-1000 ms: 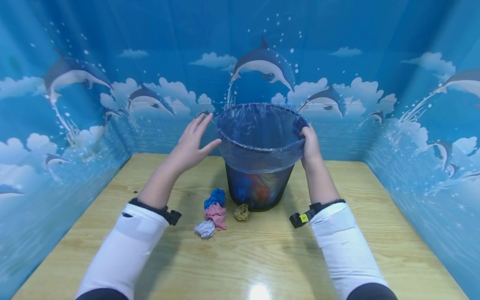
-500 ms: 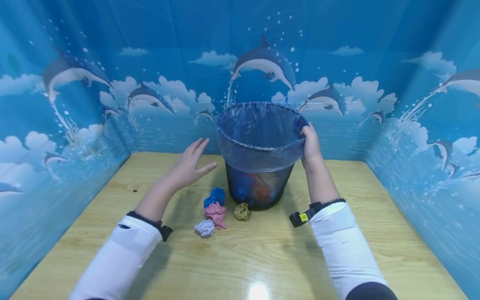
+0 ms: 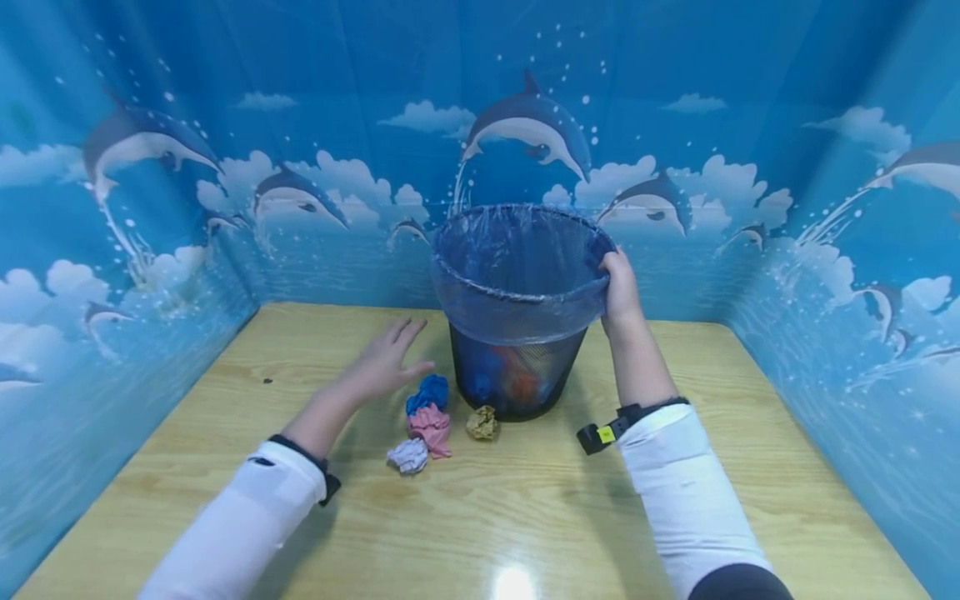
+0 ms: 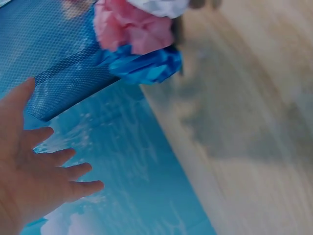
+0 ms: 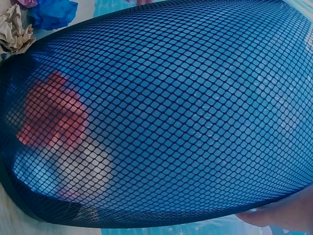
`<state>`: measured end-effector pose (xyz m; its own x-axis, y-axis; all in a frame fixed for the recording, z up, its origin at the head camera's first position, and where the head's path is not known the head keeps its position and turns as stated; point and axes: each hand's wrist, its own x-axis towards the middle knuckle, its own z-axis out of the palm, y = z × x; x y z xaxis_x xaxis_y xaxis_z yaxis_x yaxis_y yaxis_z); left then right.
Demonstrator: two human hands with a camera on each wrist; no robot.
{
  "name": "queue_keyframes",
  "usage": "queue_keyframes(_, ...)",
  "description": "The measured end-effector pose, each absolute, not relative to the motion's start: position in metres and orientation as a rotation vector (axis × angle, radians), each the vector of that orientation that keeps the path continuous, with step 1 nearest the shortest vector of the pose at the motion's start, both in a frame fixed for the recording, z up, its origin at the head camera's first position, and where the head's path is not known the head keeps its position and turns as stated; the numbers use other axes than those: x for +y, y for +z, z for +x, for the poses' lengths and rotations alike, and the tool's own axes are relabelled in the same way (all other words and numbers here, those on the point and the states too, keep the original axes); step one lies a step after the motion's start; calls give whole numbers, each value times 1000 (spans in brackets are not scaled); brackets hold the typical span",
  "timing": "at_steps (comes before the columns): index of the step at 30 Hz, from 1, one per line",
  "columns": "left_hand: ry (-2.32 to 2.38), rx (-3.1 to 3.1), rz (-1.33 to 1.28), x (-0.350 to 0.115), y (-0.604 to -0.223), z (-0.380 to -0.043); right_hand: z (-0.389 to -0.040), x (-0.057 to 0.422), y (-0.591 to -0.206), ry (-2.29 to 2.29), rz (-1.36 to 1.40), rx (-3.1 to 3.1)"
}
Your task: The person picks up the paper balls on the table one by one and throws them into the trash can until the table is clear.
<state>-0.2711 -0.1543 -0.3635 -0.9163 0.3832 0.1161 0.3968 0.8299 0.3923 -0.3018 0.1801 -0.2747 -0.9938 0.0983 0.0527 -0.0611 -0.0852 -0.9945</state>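
A black mesh wastebasket (image 3: 517, 375) stands on the table, lined with a translucent blue bag (image 3: 517, 321) folded over its rim. My right hand (image 3: 624, 292) grips the rim at the right side, thumb over the edge. My left hand (image 3: 378, 367) hovers left of the basket with fingers spread, holding nothing, just above and left of a crumpled blue paper ball (image 3: 427, 394). Below that ball lie a pink paper ball (image 3: 430, 429) and a white one (image 3: 408, 457). A tan paper ball (image 3: 482, 423) sits at the basket's foot. Through the mesh, red crumpled paper (image 5: 56, 112) shows inside.
The wooden table (image 3: 480, 517) reaches back to a blue dolphin-print curtain (image 3: 337, 100), which surrounds it at the back and both sides. A small dark speck (image 3: 267, 381) lies on the table at the left.
My left hand has come away from the basket's rim and dropped down toward the paper balls, fingers still spread. The right hand stays on the rim, and the basket has not moved.
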Motion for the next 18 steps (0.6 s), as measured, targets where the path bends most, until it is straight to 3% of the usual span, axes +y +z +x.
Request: queue_keyframes(18,-575,-3068,-715,-141,-400,-284,-300,180,-275,2261,5,-2011)
